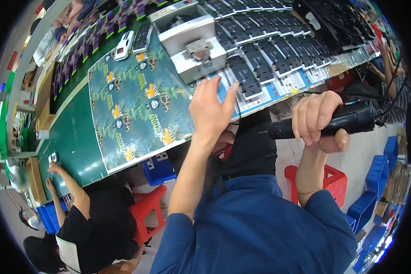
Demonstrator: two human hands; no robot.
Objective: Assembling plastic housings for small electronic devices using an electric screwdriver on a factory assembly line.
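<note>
Centrally, a black electric screwdriver [351,118] lay within the right hand [314,118], whose fingers were wrapped around it. The left hand [210,107], thumb spread from fingers, stood just before a silver metal fixture [192,34]; black-and-white parts [265,48] lay to its right, a patterned mat [128,98] to its left, upon the green counter [73,132].

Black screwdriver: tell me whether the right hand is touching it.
Touching. The head view shows the right hand wrapped around the black screwdriver, covering the middle of its body.
</note>
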